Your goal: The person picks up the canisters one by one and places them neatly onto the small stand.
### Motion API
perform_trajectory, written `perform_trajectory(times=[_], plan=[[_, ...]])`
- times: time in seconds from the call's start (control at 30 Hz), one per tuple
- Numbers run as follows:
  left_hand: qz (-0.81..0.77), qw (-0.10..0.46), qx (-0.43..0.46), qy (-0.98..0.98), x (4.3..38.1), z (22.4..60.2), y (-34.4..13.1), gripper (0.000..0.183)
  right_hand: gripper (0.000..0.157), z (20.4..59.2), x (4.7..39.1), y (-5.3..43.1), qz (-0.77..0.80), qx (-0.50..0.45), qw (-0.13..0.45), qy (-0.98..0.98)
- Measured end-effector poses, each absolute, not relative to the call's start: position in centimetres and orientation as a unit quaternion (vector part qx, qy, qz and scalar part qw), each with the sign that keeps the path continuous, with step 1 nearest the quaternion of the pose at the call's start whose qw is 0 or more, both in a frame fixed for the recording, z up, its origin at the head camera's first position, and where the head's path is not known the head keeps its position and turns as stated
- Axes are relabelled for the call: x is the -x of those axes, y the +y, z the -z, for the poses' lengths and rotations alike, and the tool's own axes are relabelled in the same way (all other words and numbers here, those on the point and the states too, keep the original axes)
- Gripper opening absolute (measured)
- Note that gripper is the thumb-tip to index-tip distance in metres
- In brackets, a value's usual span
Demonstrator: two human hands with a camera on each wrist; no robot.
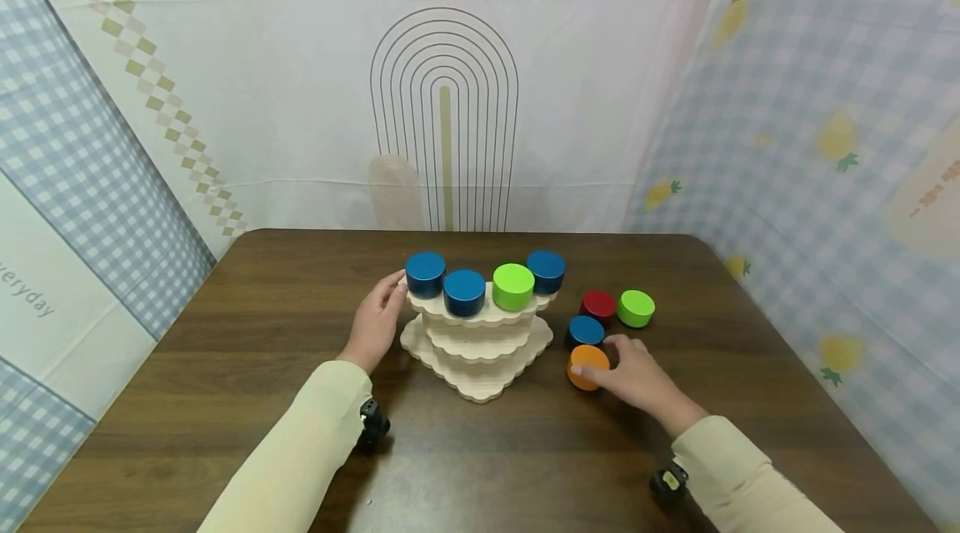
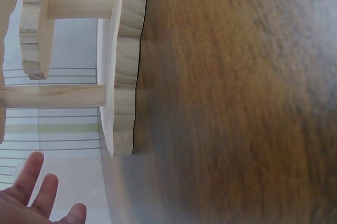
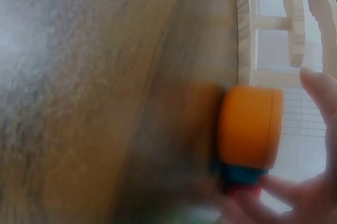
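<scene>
A pale wooden tiered stand (image 1: 480,341) with scalloped edges stands mid-table. On its top tier sit three blue cylinders, one of them a blue cylinder (image 1: 464,293) at the front, and a green cylinder (image 1: 513,287). My left hand (image 1: 375,321) is at the top tier's left end, fingertips right at its edge; the left wrist view shows several fingers (image 2: 45,190) spread and extended. My right hand (image 1: 641,375) reaches over an orange cylinder (image 1: 588,367) on the table. In the right wrist view its thumb and fingers stand spread on either side of the orange cylinder (image 3: 250,126).
Behind the orange cylinder are a loose blue cylinder (image 1: 586,331), a red cylinder (image 1: 598,305) and a second green cylinder (image 1: 636,308). The dark wooden table (image 1: 480,458) ends at a patterned cloth backdrop (image 1: 315,100), with checked cloth at both sides.
</scene>
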State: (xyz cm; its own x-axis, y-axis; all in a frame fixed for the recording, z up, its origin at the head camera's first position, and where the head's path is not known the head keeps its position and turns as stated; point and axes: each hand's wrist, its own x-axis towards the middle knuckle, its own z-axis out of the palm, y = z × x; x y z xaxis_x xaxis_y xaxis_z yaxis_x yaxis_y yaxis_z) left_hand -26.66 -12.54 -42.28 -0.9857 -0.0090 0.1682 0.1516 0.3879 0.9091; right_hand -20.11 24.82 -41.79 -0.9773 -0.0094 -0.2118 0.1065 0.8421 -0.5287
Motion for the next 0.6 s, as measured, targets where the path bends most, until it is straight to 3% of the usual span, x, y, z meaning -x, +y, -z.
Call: perform_trajectory(times=[0.6], plan=[[0.554,0.062,0.043,-0.829,26.69,42.29,-12.58,0.046,0.092,42.58,20.02,24.64,0.284,0.01,0.106,0.953]])
